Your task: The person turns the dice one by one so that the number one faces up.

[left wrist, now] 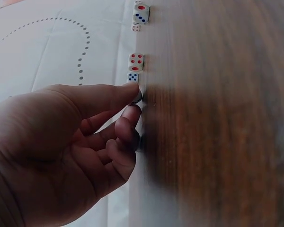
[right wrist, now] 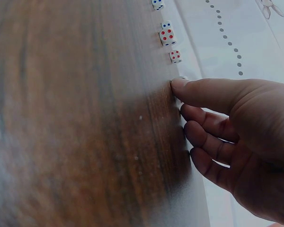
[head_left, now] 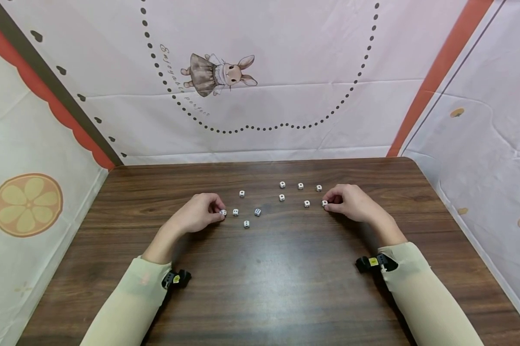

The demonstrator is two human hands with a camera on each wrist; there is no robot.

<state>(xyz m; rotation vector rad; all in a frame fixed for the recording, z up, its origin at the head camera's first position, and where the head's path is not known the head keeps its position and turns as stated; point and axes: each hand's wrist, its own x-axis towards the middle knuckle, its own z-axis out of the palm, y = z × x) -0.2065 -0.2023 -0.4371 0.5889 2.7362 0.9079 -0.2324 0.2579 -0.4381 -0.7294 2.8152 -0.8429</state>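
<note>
My left hand (head_left: 199,213) pinches a white die (head_left: 223,212) between thumb and fingers at the left end of the dice. In the left wrist view the thumb and fingers mostly hide that die. Close to its right lies another die (head_left: 235,212), with one die (head_left: 242,194) farther back, one (head_left: 247,224) nearer and one (head_left: 257,212) to the right. At the right end, my right hand (head_left: 350,202) pinches a die (head_left: 324,203) low at the table; its thumb covers most of it in the right wrist view. Beside it are a die (head_left: 307,203) and, behind, another (head_left: 319,188).
More dice stand in the right group: two at the back (head_left: 300,186) (head_left: 283,184) and one (head_left: 282,197) in front of them. The dark wooden table (head_left: 260,288) ends at a printed cloth (head_left: 285,105) behind, with cloth walls on both sides.
</note>
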